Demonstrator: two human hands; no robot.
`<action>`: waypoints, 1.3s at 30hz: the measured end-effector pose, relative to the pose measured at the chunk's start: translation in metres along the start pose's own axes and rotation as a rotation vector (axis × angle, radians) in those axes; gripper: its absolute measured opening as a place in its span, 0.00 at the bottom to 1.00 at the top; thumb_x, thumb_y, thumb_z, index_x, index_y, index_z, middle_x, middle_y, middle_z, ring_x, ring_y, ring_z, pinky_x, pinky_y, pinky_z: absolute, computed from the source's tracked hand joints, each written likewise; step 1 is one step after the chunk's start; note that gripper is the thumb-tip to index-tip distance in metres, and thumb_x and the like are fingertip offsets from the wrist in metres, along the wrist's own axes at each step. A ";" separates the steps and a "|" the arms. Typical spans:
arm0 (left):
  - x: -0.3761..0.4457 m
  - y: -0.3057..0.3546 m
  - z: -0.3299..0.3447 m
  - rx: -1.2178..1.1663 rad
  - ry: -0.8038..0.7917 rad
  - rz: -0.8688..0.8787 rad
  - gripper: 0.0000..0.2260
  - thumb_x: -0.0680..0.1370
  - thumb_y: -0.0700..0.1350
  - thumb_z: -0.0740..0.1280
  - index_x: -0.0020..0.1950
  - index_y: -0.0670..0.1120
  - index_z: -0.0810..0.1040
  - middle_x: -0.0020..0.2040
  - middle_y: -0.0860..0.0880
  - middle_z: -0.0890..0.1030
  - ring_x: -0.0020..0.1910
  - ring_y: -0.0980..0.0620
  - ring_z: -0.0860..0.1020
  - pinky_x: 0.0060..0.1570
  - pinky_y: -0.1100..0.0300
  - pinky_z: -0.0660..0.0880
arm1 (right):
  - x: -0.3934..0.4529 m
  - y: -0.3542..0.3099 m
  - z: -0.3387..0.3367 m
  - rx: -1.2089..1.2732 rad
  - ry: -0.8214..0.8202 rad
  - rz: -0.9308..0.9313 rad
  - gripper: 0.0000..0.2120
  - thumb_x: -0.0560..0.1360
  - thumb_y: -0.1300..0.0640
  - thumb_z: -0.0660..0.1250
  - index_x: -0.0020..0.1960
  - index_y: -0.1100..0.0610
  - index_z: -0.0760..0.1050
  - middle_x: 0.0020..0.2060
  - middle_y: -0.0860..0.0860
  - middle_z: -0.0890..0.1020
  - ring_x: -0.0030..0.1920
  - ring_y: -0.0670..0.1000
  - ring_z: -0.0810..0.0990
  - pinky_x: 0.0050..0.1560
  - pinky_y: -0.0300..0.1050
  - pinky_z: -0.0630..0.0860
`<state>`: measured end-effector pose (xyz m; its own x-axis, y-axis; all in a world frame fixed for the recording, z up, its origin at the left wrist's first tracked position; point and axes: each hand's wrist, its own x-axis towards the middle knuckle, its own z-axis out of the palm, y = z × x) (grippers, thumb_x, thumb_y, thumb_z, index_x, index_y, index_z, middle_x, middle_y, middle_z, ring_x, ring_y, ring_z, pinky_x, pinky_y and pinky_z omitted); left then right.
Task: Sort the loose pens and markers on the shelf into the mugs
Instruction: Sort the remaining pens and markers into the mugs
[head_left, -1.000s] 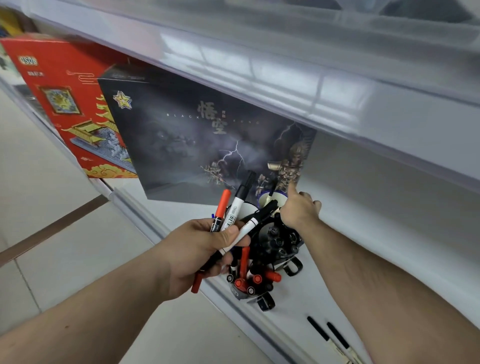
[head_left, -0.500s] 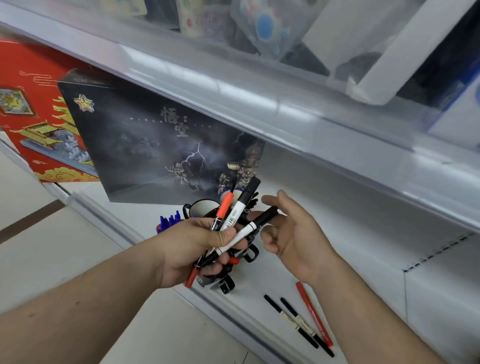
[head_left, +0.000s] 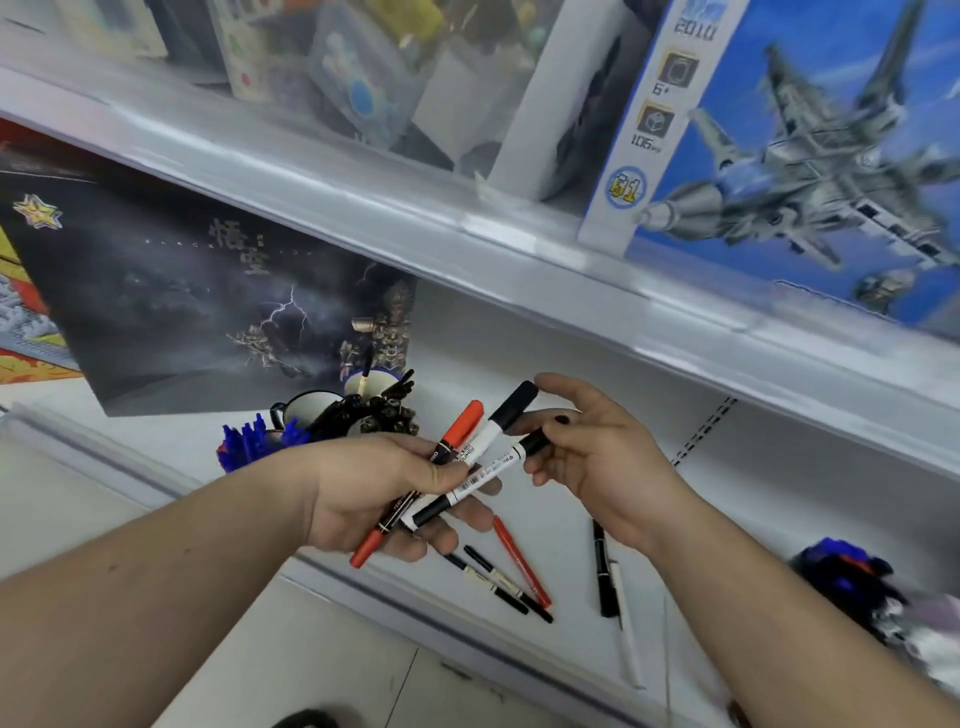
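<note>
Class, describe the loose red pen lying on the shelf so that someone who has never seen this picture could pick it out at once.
Start at the white lower shelf, below the big dark box. Just under the left hand, which grips a bunch of markers, three pens lie slanted together. The red pen is the only all-red one; its two neighbours are black and white.

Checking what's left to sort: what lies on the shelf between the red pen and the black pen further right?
In the head view, only bare white shelf shows between the red pen and the black pen.
</note>
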<state>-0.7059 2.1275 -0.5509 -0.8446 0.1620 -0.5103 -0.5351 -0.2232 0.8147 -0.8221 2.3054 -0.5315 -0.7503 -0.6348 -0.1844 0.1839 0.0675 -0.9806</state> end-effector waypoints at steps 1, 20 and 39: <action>0.002 0.000 0.006 0.017 -0.015 0.009 0.15 0.74 0.48 0.66 0.57 0.44 0.82 0.43 0.46 0.84 0.31 0.51 0.77 0.24 0.64 0.71 | -0.005 -0.003 -0.003 -0.015 0.007 -0.002 0.20 0.79 0.74 0.56 0.66 0.57 0.71 0.41 0.59 0.82 0.33 0.56 0.76 0.34 0.47 0.73; -0.060 -0.025 -0.082 -0.175 0.631 0.197 0.10 0.83 0.38 0.59 0.46 0.43 0.77 0.36 0.48 0.72 0.25 0.57 0.62 0.19 0.69 0.55 | 0.010 0.051 0.026 -0.189 0.519 -0.377 0.14 0.81 0.65 0.62 0.64 0.56 0.76 0.45 0.46 0.85 0.49 0.46 0.84 0.58 0.43 0.78; -0.054 -0.053 -0.103 -0.123 0.784 0.141 0.08 0.81 0.36 0.62 0.49 0.47 0.79 0.35 0.49 0.79 0.28 0.54 0.69 0.23 0.66 0.61 | 0.100 0.167 0.157 -1.293 0.098 -0.656 0.18 0.64 0.63 0.70 0.53 0.58 0.83 0.37 0.50 0.85 0.42 0.57 0.82 0.48 0.48 0.77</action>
<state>-0.6339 2.0316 -0.5944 -0.6469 -0.5867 -0.4871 -0.3826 -0.3027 0.8729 -0.7667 2.1318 -0.7032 -0.5217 -0.7734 0.3600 -0.8526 0.4579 -0.2519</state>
